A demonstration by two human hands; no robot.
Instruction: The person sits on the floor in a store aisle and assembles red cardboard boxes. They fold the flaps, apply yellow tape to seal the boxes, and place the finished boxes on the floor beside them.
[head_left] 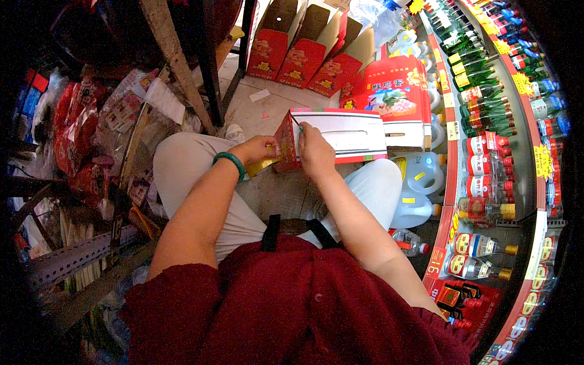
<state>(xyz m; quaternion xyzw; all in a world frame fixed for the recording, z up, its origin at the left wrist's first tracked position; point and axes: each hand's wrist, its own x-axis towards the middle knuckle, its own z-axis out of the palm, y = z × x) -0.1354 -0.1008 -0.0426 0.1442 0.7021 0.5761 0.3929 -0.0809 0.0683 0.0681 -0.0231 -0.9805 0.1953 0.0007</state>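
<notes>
Here, the right hand (pixel 317 152) is closed around a thin dark tool (pixel 300 127) at the left end of a white-topped red cardboard box (pixel 356 123), just beyond the pale-trousered right knee (pixel 378 182); the left hand (pixel 252 150) curls beside a glossy yellow strip (pixel 260 166), its grip unclear.

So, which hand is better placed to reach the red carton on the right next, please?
Probably the right hand: it is nearer the red carton, though holding something thin; the left hand is farther left.
</notes>
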